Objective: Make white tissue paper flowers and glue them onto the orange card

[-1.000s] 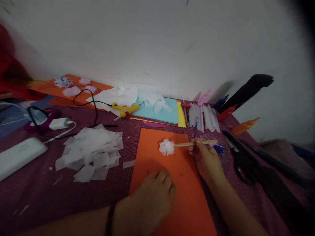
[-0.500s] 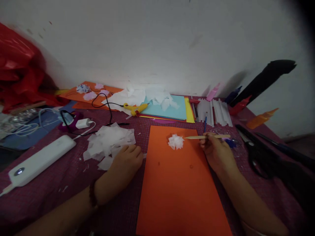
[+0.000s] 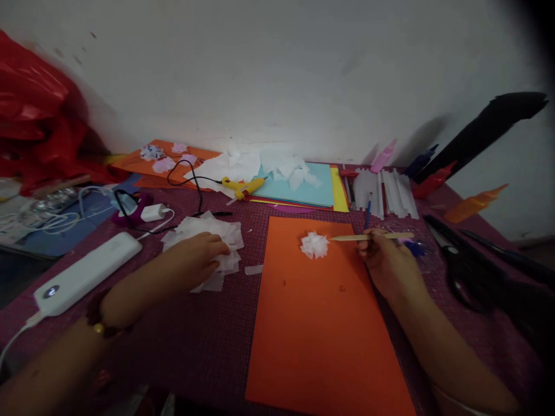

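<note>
Thru R hand (image 3: 392, 263), wooden stick (image 3: 347, 237) pts L.

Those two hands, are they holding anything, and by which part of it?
The right hand holds a wooden stick near its middle. The left hand is at the pile of white paper; whether it grips a piece cannot be told.
</note>
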Motion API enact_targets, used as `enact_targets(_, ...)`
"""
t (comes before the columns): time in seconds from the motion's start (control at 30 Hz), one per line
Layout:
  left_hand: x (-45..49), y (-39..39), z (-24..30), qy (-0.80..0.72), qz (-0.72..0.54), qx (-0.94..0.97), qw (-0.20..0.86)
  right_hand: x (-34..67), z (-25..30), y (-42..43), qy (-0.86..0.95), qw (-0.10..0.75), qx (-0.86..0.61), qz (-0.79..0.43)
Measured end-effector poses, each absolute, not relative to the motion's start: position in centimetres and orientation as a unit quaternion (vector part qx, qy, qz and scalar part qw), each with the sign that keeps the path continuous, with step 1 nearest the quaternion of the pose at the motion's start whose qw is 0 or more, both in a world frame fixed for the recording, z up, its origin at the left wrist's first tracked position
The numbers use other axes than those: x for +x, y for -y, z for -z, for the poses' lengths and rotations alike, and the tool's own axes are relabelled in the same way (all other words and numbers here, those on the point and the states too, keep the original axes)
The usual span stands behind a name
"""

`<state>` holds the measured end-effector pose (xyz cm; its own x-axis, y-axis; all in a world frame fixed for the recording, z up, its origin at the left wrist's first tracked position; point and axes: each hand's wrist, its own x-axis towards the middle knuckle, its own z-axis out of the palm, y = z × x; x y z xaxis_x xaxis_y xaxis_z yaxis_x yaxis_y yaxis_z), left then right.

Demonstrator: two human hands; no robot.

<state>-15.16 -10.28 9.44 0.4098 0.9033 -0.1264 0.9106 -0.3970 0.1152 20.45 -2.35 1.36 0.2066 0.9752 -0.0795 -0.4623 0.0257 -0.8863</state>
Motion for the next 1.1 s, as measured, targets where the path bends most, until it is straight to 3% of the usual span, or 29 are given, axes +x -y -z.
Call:
enact_targets(0.27, -16.2, 10.7, -7.5, -0.550, -0.002, 0.835, -0.031, 20.4, -1.4, 2.4, 0.326, 0.639, -0.435, -0.544)
enact_targets(0.63, -17.2, 10.7, -10.6, -0.554, -0.103, 0.826, 0.011, 21.0, -0.8, 2.1, 0.311, 0.630, -0.446, -0.554)
enact_targets(0.87, -17.2, 10.3, -7.7, -0.568, -0.106, 0.816, 0.003, 20.7, -0.9, 2.3, 0.306, 0.638, -0.446, -0.548)
enact_targets(1.1, -16.3, 9.1, -9.9, -0.571, -0.307, 0.761, 0.035, 21.0, -1.4, 2.4, 0.307, 0.643, -0.436, -0.549)
